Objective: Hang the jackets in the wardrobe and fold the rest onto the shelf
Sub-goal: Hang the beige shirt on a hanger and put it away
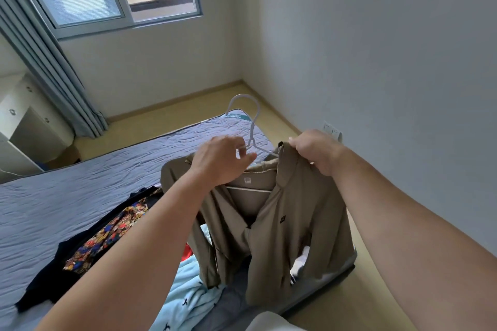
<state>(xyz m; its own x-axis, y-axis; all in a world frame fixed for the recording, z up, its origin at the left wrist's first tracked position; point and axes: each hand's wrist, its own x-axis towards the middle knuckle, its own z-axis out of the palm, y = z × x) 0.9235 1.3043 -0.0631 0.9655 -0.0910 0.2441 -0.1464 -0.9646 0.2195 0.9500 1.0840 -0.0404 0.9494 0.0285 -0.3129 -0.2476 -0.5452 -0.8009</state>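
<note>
Right hand (316, 152) grips jacket (293, 212), left hand (220, 162) hanger (254, 121)

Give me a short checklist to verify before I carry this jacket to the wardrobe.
1. Left hand holds the hanger at its neck: ok.
2. Hook free of cloth: ok.
3. Jacket seated on both hanger ends: cannot tell; right hand grips the collar over one end.
4. Hem lifted off the bed: not ok, it seems to touch.
5. Way to the wardrobe: cannot tell, not in view.
</note>
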